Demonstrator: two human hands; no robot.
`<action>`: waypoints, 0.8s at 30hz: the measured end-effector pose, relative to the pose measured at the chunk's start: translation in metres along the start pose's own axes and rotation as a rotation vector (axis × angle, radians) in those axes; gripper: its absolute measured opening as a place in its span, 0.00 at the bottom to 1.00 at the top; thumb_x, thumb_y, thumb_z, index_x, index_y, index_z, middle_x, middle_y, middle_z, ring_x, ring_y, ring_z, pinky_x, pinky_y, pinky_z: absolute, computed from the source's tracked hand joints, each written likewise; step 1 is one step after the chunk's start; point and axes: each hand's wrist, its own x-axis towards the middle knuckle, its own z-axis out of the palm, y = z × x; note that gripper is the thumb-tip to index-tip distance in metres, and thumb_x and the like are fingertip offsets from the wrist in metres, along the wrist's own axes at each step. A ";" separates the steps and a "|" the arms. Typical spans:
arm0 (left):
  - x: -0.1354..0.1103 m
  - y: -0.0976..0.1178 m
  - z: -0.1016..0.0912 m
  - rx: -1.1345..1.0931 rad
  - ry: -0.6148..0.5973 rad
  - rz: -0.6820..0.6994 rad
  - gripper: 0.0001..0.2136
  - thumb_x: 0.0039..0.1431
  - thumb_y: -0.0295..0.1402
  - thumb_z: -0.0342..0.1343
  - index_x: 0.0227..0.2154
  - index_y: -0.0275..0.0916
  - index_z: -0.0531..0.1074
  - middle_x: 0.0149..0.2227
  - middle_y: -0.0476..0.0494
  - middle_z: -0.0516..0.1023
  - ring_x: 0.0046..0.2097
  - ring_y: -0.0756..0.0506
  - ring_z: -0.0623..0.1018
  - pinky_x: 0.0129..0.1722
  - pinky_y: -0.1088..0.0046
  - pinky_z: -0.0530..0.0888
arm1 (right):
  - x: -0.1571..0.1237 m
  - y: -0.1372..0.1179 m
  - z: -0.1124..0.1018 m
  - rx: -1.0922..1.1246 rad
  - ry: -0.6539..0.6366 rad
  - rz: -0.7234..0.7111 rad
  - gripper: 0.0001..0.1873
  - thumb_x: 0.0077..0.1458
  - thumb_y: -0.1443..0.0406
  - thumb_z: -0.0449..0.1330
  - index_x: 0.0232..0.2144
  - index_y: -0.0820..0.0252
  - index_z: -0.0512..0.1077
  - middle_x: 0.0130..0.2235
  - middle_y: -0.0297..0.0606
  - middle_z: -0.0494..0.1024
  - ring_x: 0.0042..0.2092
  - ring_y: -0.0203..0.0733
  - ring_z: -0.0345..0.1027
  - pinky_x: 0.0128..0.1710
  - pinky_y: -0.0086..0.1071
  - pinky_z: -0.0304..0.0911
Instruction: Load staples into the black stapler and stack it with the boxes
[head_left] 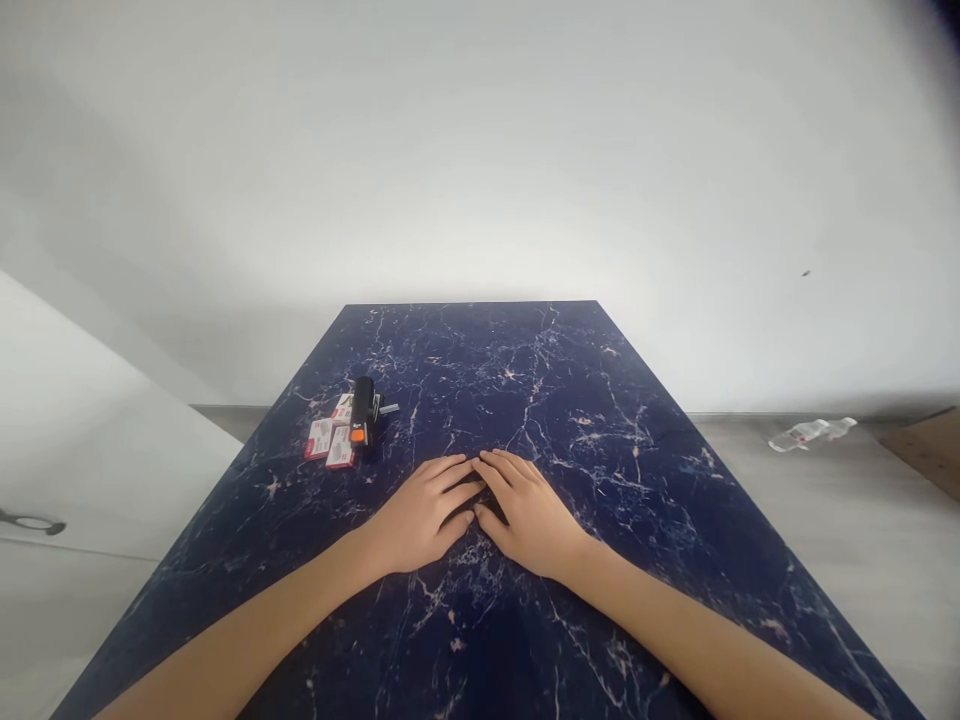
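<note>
My left hand (424,512) lies palm down on the dark blue marbled table (480,375), its fingers stretched out. My right hand (529,512) rests flat in the same way, and the fingertips of both hands meet or nearly meet. Neither holds anything. Beyond my left hand, toward the table's left edge, is a black stapler (363,405) with an orange end. It lies against or partly over several small red-and-white boxes (319,436), whose print is too small to read. A thin pale strip (389,408) sticks out on the stapler's right side.
A pale wall (480,150) stands behind the table's far edge. On the floor to the right lies a clear plastic bottle (806,434), near a brown cardboard-like object (926,450). To the left is a white door-like panel with a dark handle (34,523).
</note>
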 end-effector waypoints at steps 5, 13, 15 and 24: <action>0.000 0.001 -0.001 -0.001 -0.007 -0.008 0.23 0.71 0.34 0.51 0.66 0.47 0.63 0.68 0.44 0.64 0.70 0.35 0.62 0.67 0.46 0.64 | 0.001 0.000 0.001 0.007 -0.003 -0.005 0.29 0.64 0.63 0.55 0.67 0.54 0.62 0.64 0.46 0.69 0.67 0.57 0.60 0.65 0.57 0.60; 0.001 -0.007 -0.003 -0.051 0.006 -0.023 0.22 0.69 0.33 0.53 0.64 0.49 0.66 0.67 0.45 0.67 0.69 0.35 0.64 0.66 0.46 0.67 | 0.002 0.002 0.001 -0.018 -0.010 -0.015 0.30 0.64 0.63 0.56 0.67 0.54 0.62 0.64 0.46 0.69 0.66 0.57 0.60 0.65 0.56 0.62; 0.001 -0.005 -0.003 -0.047 0.011 -0.019 0.23 0.68 0.32 0.54 0.65 0.50 0.65 0.66 0.45 0.68 0.68 0.36 0.64 0.65 0.47 0.67 | 0.001 0.002 0.001 -0.025 -0.007 -0.022 0.30 0.64 0.63 0.56 0.67 0.54 0.61 0.64 0.46 0.69 0.66 0.57 0.60 0.64 0.56 0.62; -0.011 -0.048 -0.037 0.237 0.651 0.342 0.10 0.60 0.24 0.56 0.41 0.43 0.77 0.38 0.48 0.84 0.41 0.44 0.81 0.46 0.63 0.78 | 0.002 0.001 -0.002 -0.068 -0.028 -0.037 0.21 0.66 0.64 0.54 0.60 0.59 0.70 0.65 0.48 0.68 0.66 0.59 0.59 0.63 0.57 0.62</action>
